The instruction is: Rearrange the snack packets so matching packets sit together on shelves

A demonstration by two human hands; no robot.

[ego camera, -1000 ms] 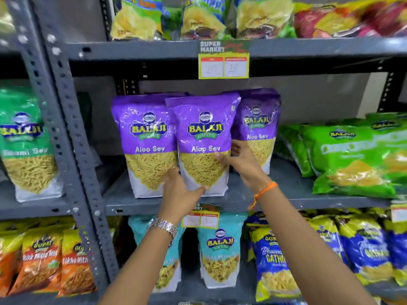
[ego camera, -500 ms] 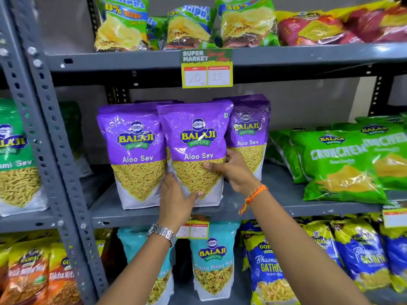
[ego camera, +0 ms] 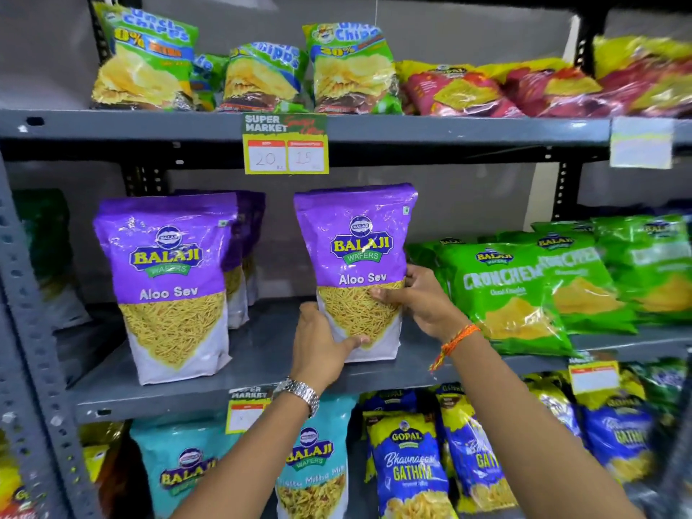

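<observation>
- Head view: purple Aloo Sev packet upright on middle shelf, apart from matching Aloo Sev packets at left.
- Left hand grasping lower left edge; right hand grasping right side.
- Two-sided grip judged to steady a tall, floppy pouch.
- Green Crunchem packets just beside, at right.

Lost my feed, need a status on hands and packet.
Both hands, left hand and right hand, gripping purple Aloo Sev packet, upright on middle shelf. Green Crunchem packets close on its right.
</observation>
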